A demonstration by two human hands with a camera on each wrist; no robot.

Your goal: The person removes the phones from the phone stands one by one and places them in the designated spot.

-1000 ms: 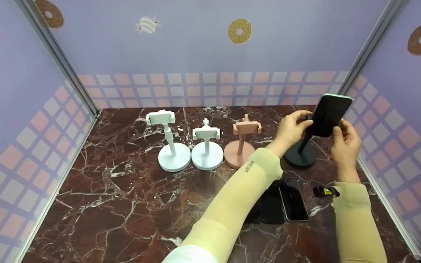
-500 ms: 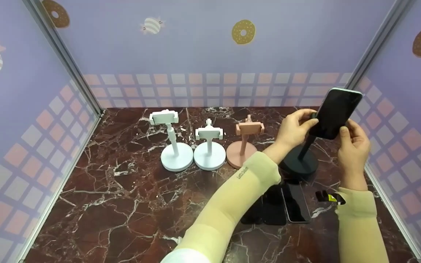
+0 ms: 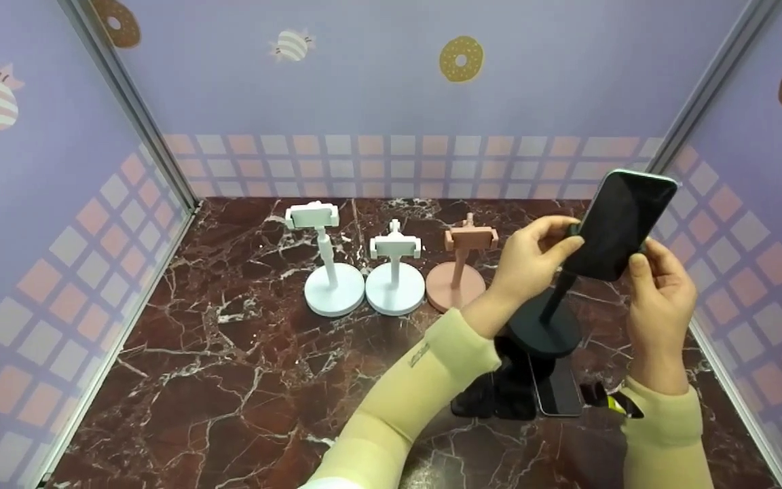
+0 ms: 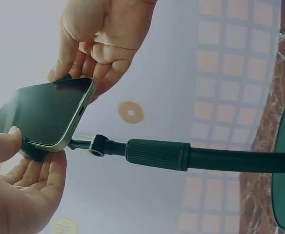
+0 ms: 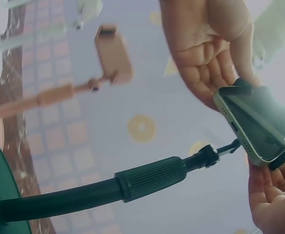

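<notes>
A black-screened phone [image 3: 625,224] sits tilted in the clamp of a dark phone stand [image 3: 545,329], which looks dark green in the wrist views. My left hand [image 3: 530,258] pinches the clamp end at the phone's left edge, thumb in front and fingers behind. At the opposite edge, my right hand [image 3: 666,288] pinches the other clamp end [image 5: 279,160] the same way. Below the phone, the ribbed collar [image 4: 157,154] and the pole of the stand are untouched. The round base overlaps the phones on the table in the head view and appears raised. The clamp's back is hidden.
Left of the dark stand are a pink stand [image 3: 455,286], a short white stand [image 3: 395,288] and a taller white stand [image 3: 334,290]. Several dark phones [image 3: 559,395] lie on the marbled table [image 3: 228,380]. Patterned panels [image 3: 364,88] enclose the back and sides.
The dark stand's base has come nearer to me and now overlaps the lying phones. The clamped phone has shifted right and slightly down; both hands keep their hold at the clamp ends.
</notes>
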